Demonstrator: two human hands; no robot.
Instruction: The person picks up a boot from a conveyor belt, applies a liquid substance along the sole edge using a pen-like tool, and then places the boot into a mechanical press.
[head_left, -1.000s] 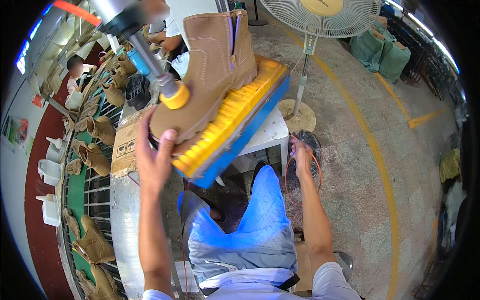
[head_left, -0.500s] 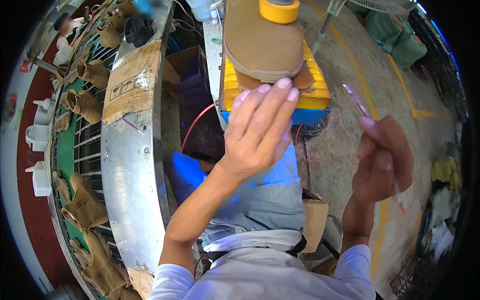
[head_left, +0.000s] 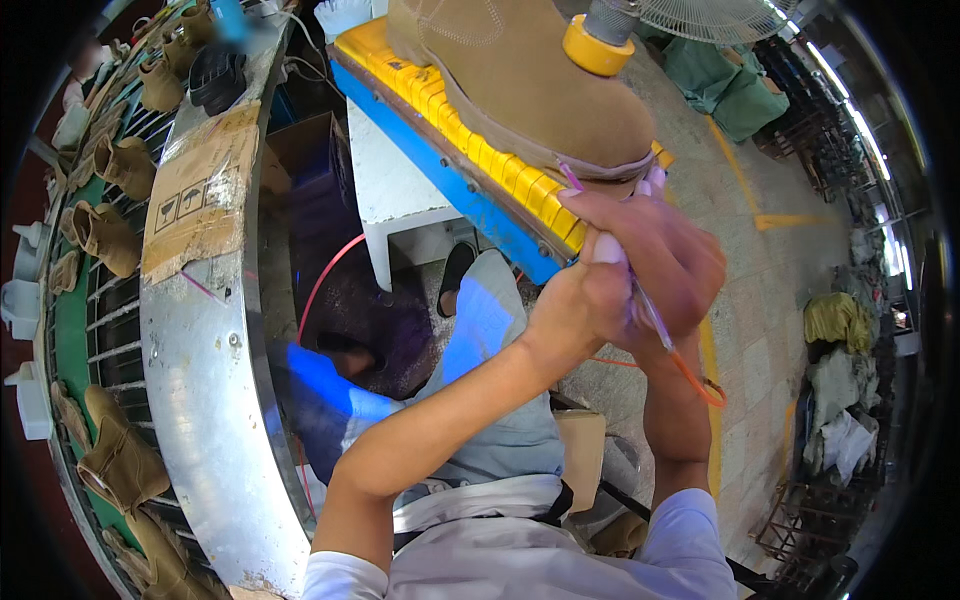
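A tan suede shoe [head_left: 530, 75] lies on its side on a yellow ribbed pad [head_left: 500, 150] with a blue base, its toe toward me. My right hand [head_left: 675, 255] is closed round a thin pen-like tool [head_left: 655, 320]. The tool's pinkish tip touches or nearly touches the edge near the toe, and an orange tail hangs below the hand. My left hand [head_left: 585, 300] is right beside it, under the toe end of the pad. The right hand covers most of the left fingers, so their grip is hidden.
A yellow-ringed post [head_left: 598, 45] stands against the shoe. On the left, a metal bench [head_left: 220, 400] bears a piece of cardboard [head_left: 200, 200], with a rack of tan shoes [head_left: 120, 460] beyond. A fan [head_left: 715, 15] and green bags [head_left: 725, 85] are at the far right.
The shoe and pad now appear turned, with more of their left side showing. My right hand has brought the tool in from the right to the toe, and my left hand has slid right and down.
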